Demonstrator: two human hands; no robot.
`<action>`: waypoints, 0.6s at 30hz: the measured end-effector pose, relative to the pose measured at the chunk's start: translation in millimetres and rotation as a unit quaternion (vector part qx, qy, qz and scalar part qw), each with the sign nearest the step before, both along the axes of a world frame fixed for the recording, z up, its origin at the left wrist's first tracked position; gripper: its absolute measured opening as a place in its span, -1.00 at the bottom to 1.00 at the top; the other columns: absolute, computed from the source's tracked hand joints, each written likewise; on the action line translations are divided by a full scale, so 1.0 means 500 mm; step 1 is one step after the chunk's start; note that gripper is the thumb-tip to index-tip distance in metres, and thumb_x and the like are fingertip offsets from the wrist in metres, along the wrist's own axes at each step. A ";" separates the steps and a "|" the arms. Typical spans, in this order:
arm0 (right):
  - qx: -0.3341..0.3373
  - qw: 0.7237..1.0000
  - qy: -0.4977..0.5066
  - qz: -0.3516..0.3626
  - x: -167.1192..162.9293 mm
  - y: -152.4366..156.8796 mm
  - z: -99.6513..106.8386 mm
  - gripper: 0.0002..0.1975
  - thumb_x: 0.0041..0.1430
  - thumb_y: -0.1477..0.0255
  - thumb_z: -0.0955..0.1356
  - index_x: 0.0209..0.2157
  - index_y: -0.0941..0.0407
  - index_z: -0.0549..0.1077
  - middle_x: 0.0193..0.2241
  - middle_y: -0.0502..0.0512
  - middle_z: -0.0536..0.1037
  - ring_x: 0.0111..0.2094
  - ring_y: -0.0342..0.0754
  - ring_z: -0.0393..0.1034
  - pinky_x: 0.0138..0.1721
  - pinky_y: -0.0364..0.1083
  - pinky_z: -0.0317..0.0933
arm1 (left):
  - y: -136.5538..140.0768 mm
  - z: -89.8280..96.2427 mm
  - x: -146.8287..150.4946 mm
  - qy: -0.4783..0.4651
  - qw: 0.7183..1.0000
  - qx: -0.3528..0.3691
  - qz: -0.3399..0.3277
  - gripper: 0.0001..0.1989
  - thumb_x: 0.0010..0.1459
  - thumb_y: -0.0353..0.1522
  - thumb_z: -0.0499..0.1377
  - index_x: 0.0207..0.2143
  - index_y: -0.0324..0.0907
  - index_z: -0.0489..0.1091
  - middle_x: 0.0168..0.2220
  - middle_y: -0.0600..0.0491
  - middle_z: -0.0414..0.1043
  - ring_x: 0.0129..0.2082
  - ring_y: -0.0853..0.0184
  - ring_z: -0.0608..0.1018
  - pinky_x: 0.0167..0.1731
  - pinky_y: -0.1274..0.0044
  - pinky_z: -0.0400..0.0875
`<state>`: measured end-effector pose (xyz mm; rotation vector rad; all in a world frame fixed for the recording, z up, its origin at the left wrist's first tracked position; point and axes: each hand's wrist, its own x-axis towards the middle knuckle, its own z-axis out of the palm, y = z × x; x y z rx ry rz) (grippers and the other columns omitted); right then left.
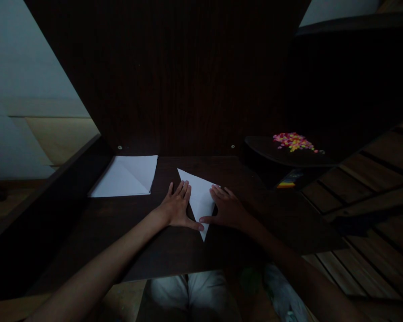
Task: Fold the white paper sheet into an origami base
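Note:
A white sheet of paper folded to a triangle [201,197] lies flat on the dark tabletop, one point toward me. My left hand [178,206] rests along its left edge, fingers stretched forward and thumb reaching across near the lower point. On the opposite edge lies my right hand [226,208], its fingertips touching the paper near the upper right corner and its thumb close to my left thumb. Both hands are spread, pressing on the paper rather than gripping it. Farther left is a stack of white paper [126,175] with a diagonal crease on its top sheet.
A dark raised panel [188,80] stands behind the tabletop [174,257]. On a rounded shelf [262,145] at the right is a pile of small colourful pieces [295,141]. A low dark side board [53,201] borders the left. Wooden slats [372,188] show at the far right.

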<state>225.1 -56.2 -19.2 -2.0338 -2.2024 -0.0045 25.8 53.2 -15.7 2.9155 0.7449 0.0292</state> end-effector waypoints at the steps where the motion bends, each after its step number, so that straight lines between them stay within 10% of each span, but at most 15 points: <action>1: -0.001 1.000 0.000 -0.002 0.000 0.000 0.001 0.19 -0.14 -0.34 0.22 0.22 0.39 0.23 0.25 0.54 0.18 0.29 0.29 0.04 0.28 0.23 -0.10 | 0.000 -0.002 0.000 -0.005 1.000 0.003 0.000 0.41 -0.31 0.43 -0.06 0.33 -0.47 -0.07 0.34 -0.47 -0.21 0.35 -0.23 -0.10 0.23 -0.04 -0.30; 18: -0.005 1.000 -0.004 -0.001 0.006 0.008 0.008 -0.06 0.09 -0.18 0.23 0.18 0.35 0.29 0.22 0.49 0.26 0.26 0.24 0.12 0.27 0.21 -0.07 | -0.092 -0.009 -0.032 -0.070 0.996 0.045 -0.007 -0.17 0.25 0.13 -0.19 0.30 -0.32 0.08 0.31 -0.24 0.08 0.35 -0.02 0.03 0.29 0.09 -0.17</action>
